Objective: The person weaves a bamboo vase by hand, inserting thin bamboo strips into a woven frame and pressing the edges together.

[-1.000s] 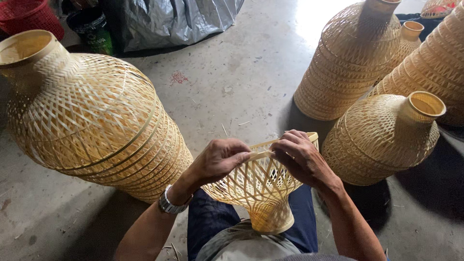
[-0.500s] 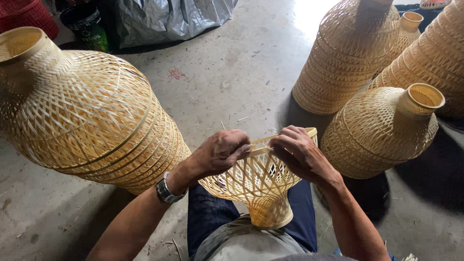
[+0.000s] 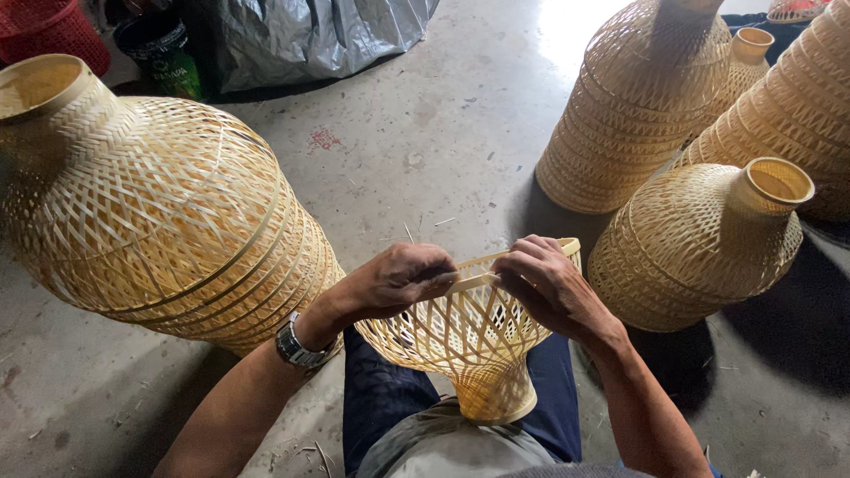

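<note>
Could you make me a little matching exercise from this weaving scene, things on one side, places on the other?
Things:
1. half-woven basket
2. big finished basket
3. wristwatch
4. silver sheet

Places:
A. on the left wrist
B. lying on its side on the floor, left
C. on the lap, its rim held by both hands
D. crumpled at the far edge

Pairs: 1-C, 2-B, 3-A, 4-D

1. Single head-worn view, looking steeply down and forward, close over the lap and hands.
2. Concrete floor point(image 3: 443, 142) fills the frame ahead; no second view.
</note>
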